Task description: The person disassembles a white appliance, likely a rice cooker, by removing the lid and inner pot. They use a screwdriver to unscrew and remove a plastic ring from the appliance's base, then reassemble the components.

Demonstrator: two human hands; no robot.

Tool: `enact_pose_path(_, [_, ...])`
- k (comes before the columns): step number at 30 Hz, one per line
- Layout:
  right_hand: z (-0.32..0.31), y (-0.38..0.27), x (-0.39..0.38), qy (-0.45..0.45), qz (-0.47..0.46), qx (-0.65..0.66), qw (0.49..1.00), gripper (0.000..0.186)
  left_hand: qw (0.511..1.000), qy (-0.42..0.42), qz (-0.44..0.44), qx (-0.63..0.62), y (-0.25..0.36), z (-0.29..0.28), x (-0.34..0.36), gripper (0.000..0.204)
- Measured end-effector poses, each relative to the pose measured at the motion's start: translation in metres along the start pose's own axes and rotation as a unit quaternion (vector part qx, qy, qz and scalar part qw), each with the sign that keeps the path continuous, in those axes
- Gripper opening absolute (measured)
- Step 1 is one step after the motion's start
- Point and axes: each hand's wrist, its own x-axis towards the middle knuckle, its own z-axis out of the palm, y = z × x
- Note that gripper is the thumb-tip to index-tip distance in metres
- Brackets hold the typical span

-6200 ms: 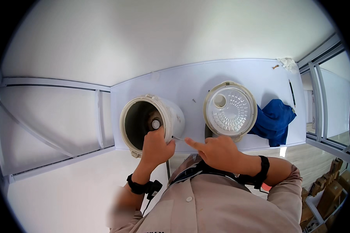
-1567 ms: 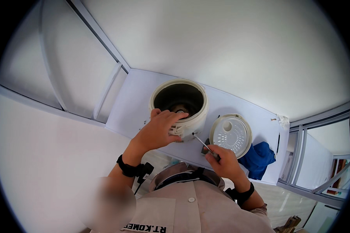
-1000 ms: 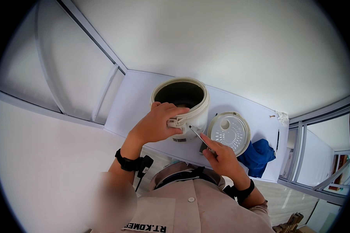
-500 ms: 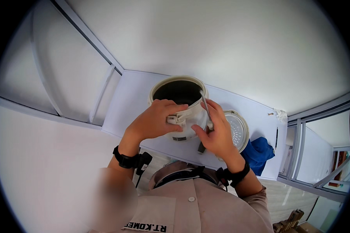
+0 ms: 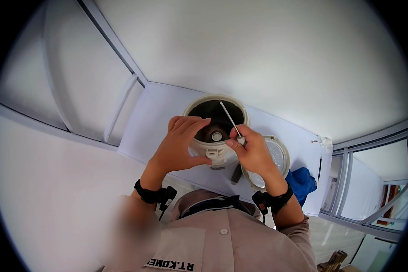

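A white rice cooker body (image 5: 230, 158) stands on the table with its top uncovered. Inside its dark interior a round metal centre piece (image 5: 216, 136) shows at the bottom. My left hand (image 5: 177, 143) is at the cooker's left front, fingers spread over the opening and thumb against the front beside the latch (image 5: 213, 155). Between the fingers and thumb there is a wide gap. In my right hand (image 5: 254, 152) is a screwdriver (image 5: 230, 117), gripped by its handle, its metal shaft slanting up and left across the opening.
A round cooker lid (image 5: 280, 156) with a perforated plate lies right of the cooker, beside a blue cloth (image 5: 302, 180). A dark grey handle (image 5: 235, 174) shows at the front edge of the white table (image 5: 140, 122). White crumpled material (image 5: 324, 143) sits at the far right corner.
The cooker has shifted slightly right and turned so its latch faces me. My left hand has loosened from the rim and spread. The screwdriver has risen from the cooker's right side to over its opening.
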Motion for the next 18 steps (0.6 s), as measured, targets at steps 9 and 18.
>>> enact_pose_path(9, [0.005,-0.03,-0.002,-0.028,0.023,-0.04,0.999,0.02,0.999,-0.007,0.017,-0.029,-0.043,0.025,-0.029,0.064])
enact_pose_path(18, [0.003,-0.022,-0.015,-0.051,-0.03,-0.01,0.998,0.025,0.998,-0.021,0.02,-0.049,-0.042,0.022,-0.034,0.059])
